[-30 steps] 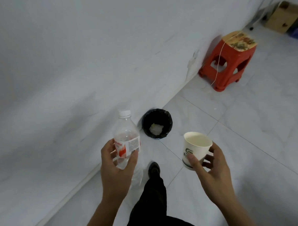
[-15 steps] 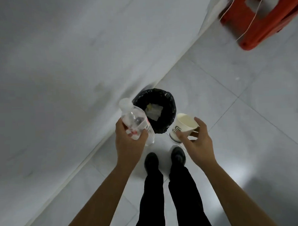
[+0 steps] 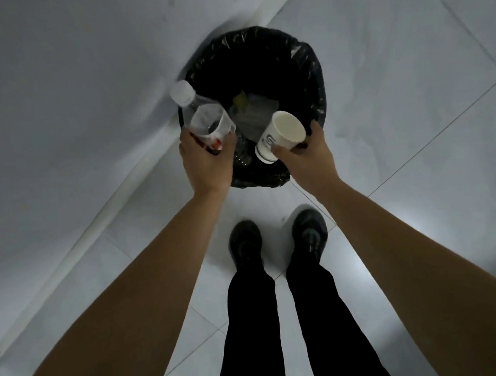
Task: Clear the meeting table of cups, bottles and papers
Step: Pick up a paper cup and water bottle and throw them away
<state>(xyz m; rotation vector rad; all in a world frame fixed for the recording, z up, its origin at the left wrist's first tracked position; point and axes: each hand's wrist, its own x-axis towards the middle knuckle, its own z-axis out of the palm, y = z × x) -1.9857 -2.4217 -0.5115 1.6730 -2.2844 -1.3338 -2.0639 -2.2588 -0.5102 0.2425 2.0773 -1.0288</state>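
Water bottle [image 3: 201, 113], gripped low by my left hand [image 3: 208, 161], points cap-away over the bin [image 3: 315, 71], and my right hand [image 3: 310, 153] pinches the paper cup [image 3: 281, 135] just beside it.

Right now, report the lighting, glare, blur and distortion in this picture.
Head view: dim and grey overall; pale glare on the floor beside the shoes; the bin has a black liner that swallows detail inside; the bottle in the left hand looks slightly soft, the cup in the right hand crisper; head view edges: wide-angle stretch swells the forearms toward the lower corners.
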